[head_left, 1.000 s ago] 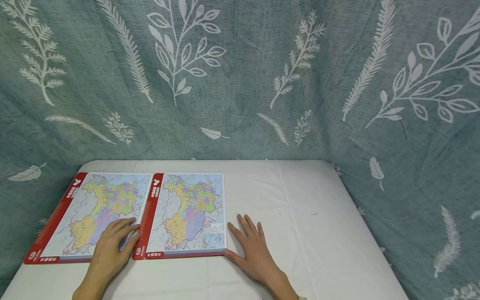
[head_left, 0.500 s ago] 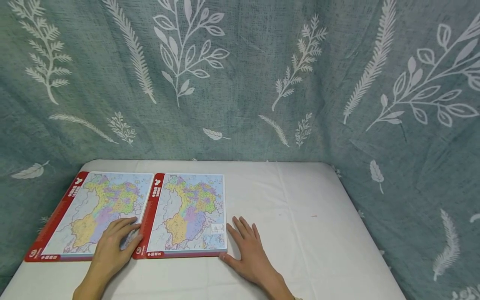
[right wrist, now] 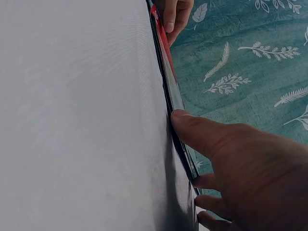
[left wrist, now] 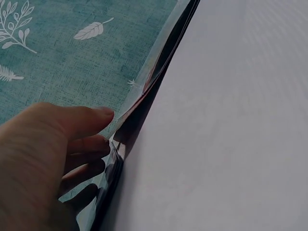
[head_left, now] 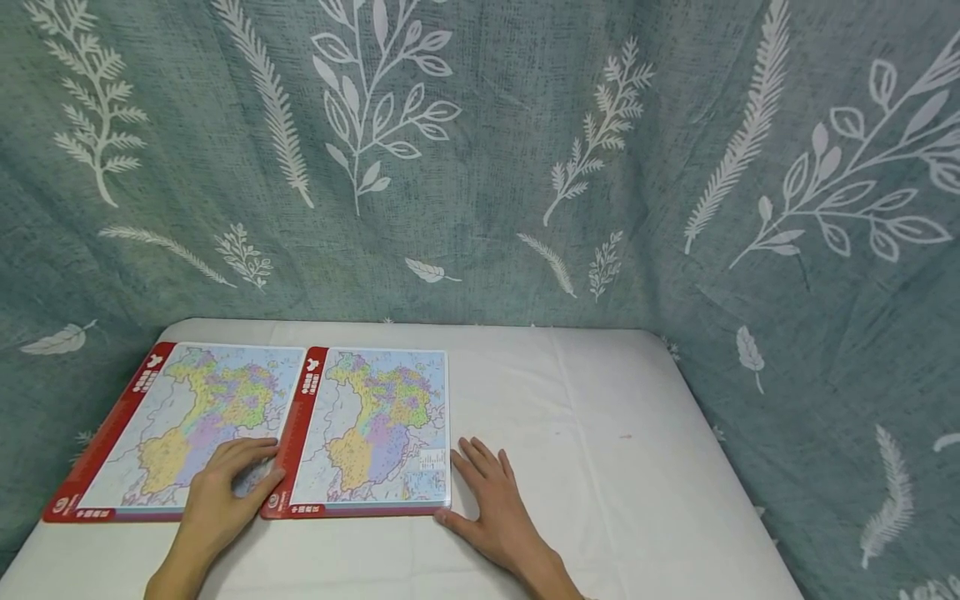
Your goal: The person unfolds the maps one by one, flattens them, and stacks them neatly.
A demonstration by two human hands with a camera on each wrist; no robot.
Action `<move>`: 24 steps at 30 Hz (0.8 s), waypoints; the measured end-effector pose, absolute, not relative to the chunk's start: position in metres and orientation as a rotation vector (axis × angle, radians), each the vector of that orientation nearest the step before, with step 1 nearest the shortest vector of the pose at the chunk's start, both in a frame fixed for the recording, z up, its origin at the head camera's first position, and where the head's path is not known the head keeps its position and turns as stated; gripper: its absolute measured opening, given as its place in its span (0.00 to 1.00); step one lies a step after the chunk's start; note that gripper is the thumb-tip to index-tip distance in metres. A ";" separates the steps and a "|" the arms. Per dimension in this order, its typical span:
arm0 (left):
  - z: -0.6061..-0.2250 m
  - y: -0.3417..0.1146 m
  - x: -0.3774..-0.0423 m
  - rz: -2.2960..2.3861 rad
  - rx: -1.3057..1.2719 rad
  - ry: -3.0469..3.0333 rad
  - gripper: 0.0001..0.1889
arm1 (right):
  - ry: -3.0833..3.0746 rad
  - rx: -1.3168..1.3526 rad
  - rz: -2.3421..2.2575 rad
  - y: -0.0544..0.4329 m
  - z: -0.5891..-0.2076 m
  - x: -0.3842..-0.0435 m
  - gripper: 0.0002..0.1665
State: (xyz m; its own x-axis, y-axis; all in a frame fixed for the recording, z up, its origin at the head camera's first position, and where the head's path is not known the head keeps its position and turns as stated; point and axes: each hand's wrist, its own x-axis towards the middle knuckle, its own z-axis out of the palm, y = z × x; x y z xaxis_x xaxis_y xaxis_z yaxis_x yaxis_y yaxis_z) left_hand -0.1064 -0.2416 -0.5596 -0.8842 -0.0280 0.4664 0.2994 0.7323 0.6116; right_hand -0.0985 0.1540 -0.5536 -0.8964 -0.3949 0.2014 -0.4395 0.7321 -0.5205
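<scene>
Two map boards with red borders lie side by side, flat, in the head view: the left map board point(head_left: 161, 450) and the right map board point(head_left: 371, 417). My left hand point(head_left: 221, 496) rests over the near right corner of the left one, fingertips right at the red border of the other. By the right board's right edge, my right hand point(head_left: 495, 512) spreads its fingers, the thumb at the near corner. The left wrist view shows the left hand's relaxed fingers point(left wrist: 86, 168) by the boards' edge. In the right wrist view, the right thumb point(right wrist: 192, 130) meets the board edge.
A white-covered table point(head_left: 600, 467) carries both boards and extends to the right of them. Green leaf-patterned cloth point(head_left: 487, 167) hangs behind the table and down its sides.
The right hand has shifted slightly left and toward the near edge, its thumb now a little under the board's near corner in view. The left hand and both boards stay almost in place.
</scene>
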 end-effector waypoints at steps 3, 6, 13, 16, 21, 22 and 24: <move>-0.560 -0.242 -0.107 -1.000 -0.211 -2.477 0.22 | -2.838 0.682 0.926 0.153 -0.554 -0.099 0.50; -0.559 -0.243 -0.107 -1.018 -0.205 -2.472 0.24 | -2.813 0.679 0.956 0.153 -0.555 -0.100 0.51; -0.558 -0.244 -0.106 -1.076 -0.144 -2.488 0.26 | -2.721 0.666 1.158 0.151 -0.555 -0.102 0.50; -0.558 -0.244 -0.107 -1.127 -0.146 -2.509 0.24 | -2.695 0.682 1.238 0.151 -0.554 -0.103 0.50; -0.559 -0.243 -0.107 -1.161 -0.156 -2.547 0.23 | -2.696 0.701 1.338 0.152 -0.555 -0.104 0.49; -0.560 -0.243 -0.107 -1.161 -0.159 -2.550 0.23 | -2.704 0.702 1.366 0.152 -0.555 -0.104 0.49; -0.561 -0.243 -0.107 -1.164 -0.171 -2.551 0.23 | -2.721 0.701 1.422 0.153 -0.555 -0.104 0.49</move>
State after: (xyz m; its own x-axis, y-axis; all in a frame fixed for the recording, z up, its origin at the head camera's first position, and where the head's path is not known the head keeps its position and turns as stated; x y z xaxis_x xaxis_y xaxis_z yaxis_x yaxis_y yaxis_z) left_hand -0.1069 -0.2431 -0.5607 -0.9380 -0.0280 0.3456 0.2426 0.6590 0.7119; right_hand -0.1037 0.1526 -0.5547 -0.9008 -0.3882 0.1945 -0.3813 0.4929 -0.7821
